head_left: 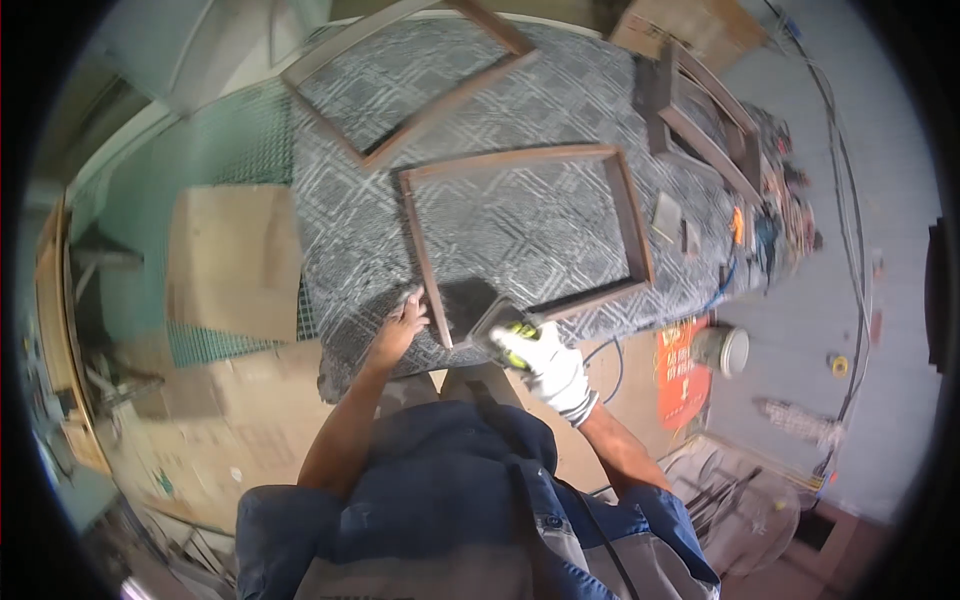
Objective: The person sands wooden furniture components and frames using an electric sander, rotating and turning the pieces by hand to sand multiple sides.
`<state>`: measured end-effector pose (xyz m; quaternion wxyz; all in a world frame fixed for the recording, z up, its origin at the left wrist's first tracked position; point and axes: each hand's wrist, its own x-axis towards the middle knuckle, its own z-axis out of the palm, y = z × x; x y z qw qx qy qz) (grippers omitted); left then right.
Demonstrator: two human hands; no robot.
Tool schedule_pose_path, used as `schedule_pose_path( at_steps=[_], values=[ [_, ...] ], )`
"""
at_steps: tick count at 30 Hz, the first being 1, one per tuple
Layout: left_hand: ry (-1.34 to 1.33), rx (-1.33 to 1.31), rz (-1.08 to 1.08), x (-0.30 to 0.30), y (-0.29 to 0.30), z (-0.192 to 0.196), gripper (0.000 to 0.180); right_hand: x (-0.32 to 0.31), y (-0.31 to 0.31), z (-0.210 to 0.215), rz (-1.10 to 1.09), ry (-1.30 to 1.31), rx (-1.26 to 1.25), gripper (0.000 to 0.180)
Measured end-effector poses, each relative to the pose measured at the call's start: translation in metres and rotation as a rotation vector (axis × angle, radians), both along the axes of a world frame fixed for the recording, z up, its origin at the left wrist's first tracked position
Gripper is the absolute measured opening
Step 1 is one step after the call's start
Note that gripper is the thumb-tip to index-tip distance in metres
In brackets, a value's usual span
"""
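A rectangular brown wooden frame (625, 215) lies on the patterned grey cloth in front of me. My bare left hand (402, 325) is at the outer side of its left rail, close to the near corner, with the fingers bent against the wood. In a white glove, my right hand (545, 365) grips a handheld power sander (512, 332) with yellow-green and dark parts. The sander is over the frame's near side, right of that corner, and hides part of the near rail. Whether its pad touches the wood I cannot tell.
Another wooden frame (440, 105) lies farther back. Stacked frames (690, 120) stand at the far right beside a cardboard box (690, 30). A sanding block or pad (667, 215) rests on the cloth (560, 90). Below the right edge are a white bucket (733, 351) and a blue hose (612, 375).
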<state>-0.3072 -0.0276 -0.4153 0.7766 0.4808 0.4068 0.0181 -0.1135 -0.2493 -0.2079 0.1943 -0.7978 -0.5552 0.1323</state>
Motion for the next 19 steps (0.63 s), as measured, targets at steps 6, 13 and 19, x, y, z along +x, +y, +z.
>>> schedule_pose_path(
  at_steps=[6,13,19],
  values=[
    [-0.286,-0.408,0.148,-0.017,-0.044,0.011,0.097,0.016,0.055,-0.011,0.496,-0.034,-0.054,0.052],
    [0.041,-0.107,0.221,0.002,-0.073,0.012,0.079,0.069,0.174,0.003,0.415,-0.098,-0.027,0.054],
    [0.352,0.394,0.071,0.033,-0.066,0.059,0.064,0.11,0.261,0.013,0.342,-0.085,-0.136,0.065]
  ],
)
